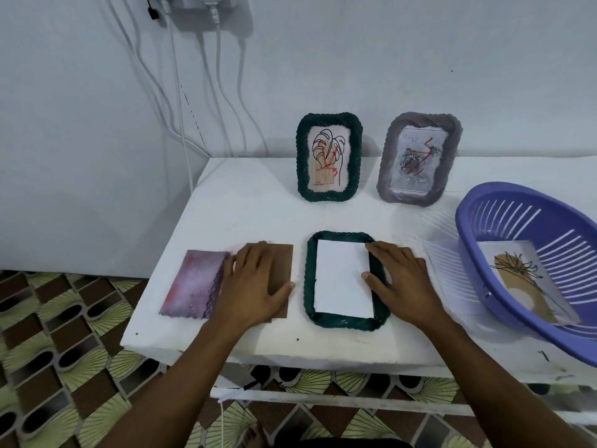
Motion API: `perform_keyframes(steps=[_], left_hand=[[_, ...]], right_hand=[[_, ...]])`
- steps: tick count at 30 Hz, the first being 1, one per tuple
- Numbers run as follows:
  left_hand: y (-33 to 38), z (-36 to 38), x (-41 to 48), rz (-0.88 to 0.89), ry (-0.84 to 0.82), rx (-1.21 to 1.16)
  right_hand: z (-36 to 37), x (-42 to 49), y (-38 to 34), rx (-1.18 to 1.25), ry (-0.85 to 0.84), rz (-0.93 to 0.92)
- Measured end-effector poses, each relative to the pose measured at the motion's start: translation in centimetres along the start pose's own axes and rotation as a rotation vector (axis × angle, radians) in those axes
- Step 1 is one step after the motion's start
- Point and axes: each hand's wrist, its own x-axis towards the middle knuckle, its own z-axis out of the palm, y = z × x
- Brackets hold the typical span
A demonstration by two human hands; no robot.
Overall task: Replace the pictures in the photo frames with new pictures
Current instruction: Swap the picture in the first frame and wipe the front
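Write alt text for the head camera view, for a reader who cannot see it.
A person's right hand presses a white sheet into a green frame lying flat on a white table, while the left hand rests on a brown backing board. Two framed pictures stand behind; a purple basket sits right.

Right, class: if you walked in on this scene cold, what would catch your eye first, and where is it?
Probably the two hands at the front of the white table: the right hand rests on a white sheet lying in a dark green frame laid flat, and the left hand presses on a brown board. Behind them two framed drawings stand against the wall, a green frame and a grey frame. A purple basket holding a flower picture sits on the right.
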Motion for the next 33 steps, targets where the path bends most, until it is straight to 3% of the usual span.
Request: perform_keyframes(steps=[6,11,14,18,23,33], left_hand=[[-0.1,0.7,-1.3,-0.225,0.067,-0.207],[0.1,0.8,-1.9,-0.289,0.119,-0.258],[-0.2,0.7,-1.9,-0.273,0.100,-0.234],[-0.4,0.6,-1.9,-0.086,0.033,-0.181],[0.2,0.8,-2.4,-0.245,0.080,-0.159],[1.0,-0.9,-2.1,-0.236,0.276,-0.451]], right_hand=[[-0.2,-0.1,-0.2,0.080,0.019,0.019],[-0.3,-0.1,-0.3,0.130,0.025,0.033],[-0.3,-0.2,-0.4,0.134,0.021,0.041],[-0.4,-0.2,-0.4,0.148,0.018,0.041],[-0.5,-0.3,-0.6,0.149,0.021,0.047],[-1.0,-0.1,-0.9,0.278,0.041,0.068]])
